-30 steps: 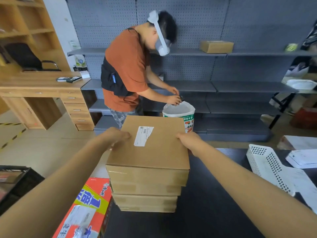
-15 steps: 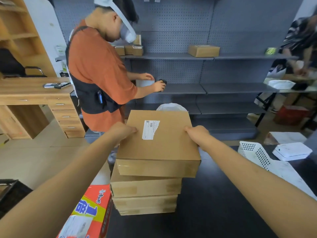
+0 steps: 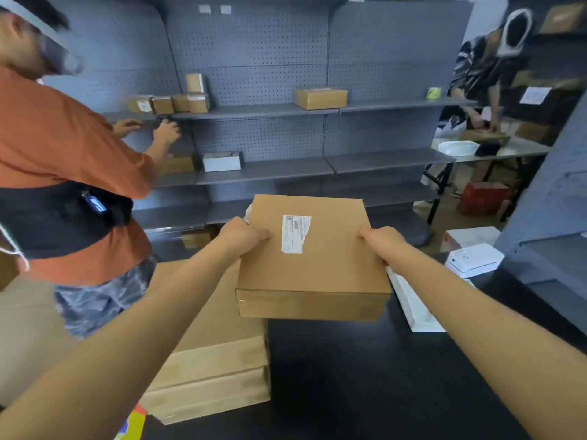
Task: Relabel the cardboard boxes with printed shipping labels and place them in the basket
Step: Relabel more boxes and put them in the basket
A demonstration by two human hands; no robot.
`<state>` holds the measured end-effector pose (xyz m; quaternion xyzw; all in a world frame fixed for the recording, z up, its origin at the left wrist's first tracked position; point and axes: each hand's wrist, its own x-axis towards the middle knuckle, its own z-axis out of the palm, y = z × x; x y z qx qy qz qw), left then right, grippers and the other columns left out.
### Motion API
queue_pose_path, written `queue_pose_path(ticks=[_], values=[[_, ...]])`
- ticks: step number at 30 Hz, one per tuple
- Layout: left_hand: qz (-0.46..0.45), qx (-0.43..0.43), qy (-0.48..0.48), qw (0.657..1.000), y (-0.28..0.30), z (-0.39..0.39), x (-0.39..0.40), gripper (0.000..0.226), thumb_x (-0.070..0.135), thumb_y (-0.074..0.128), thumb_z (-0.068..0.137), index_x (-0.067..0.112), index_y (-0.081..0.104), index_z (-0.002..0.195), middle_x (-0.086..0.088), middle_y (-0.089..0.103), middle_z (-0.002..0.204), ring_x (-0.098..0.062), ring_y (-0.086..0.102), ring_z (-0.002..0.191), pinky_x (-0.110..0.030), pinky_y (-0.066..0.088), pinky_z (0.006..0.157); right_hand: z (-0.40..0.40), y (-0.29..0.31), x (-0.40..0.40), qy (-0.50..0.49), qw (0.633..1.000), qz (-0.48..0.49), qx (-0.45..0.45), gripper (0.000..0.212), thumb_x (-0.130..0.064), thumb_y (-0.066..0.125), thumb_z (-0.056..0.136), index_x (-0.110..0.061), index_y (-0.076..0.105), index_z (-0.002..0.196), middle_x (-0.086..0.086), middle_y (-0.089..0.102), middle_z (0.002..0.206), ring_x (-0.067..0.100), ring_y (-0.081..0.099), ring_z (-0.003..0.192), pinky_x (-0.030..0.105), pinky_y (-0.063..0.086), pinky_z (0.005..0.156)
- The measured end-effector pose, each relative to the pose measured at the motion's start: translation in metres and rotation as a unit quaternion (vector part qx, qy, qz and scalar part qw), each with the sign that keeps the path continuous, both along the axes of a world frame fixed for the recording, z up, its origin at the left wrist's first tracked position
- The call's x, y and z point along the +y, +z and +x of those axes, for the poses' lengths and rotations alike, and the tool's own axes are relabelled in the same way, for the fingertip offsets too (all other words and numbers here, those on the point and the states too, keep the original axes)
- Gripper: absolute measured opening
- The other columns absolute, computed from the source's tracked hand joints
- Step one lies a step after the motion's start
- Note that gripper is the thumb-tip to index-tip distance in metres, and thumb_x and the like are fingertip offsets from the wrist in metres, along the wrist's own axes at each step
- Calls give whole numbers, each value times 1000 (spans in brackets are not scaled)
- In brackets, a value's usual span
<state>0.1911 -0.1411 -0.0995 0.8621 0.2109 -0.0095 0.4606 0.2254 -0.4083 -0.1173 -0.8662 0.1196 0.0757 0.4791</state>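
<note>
Grey shelving (image 3: pixel 263 173) fills the background. On the black table (image 3: pixel 349 376) sits a box stack (image 3: pixel 216 360). Above it, the left hand (image 3: pixel 241 235) and right hand (image 3: pixel 381 242) grip a labelled box (image 3: pixel 317 268) by its sides, beside a white basket (image 3: pixel 413 309).

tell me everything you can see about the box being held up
The held cardboard box is flat, squarish, plain brown corrugated board, closed, with clear tape glinting on its front edge. A white printed label with a torn right edge sits on its top face. The left hand and right hand grip opposite sides, holding it roughly level above the black table, right of the box stack.
</note>
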Motion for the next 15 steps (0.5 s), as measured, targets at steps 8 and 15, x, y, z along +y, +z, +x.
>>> queue_pose_path(ticks=[8, 15], values=[[3, 7, 10, 1000, -29, 25, -118, 49, 39, 68, 85, 17, 53, 125, -5, 61, 124, -23, 58, 99, -35, 45, 80, 34, -27, -107, 6, 1000, -1, 17, 27, -37, 47, 93, -12, 46, 104, 7, 54, 102, 26, 53, 89, 35, 44, 75], [-56, 72, 63, 994, -77, 25, -152, 53, 33, 69, 86, 14, 47, 130, -5, 59, 125, -29, 60, 110, -48, 51, 94, 57, -66, -138, 43, 998, -9, 46, 24, -37, 47, 94, -15, 44, 104, 2, 51, 94, 19, 50, 78, 34, 40, 74]])
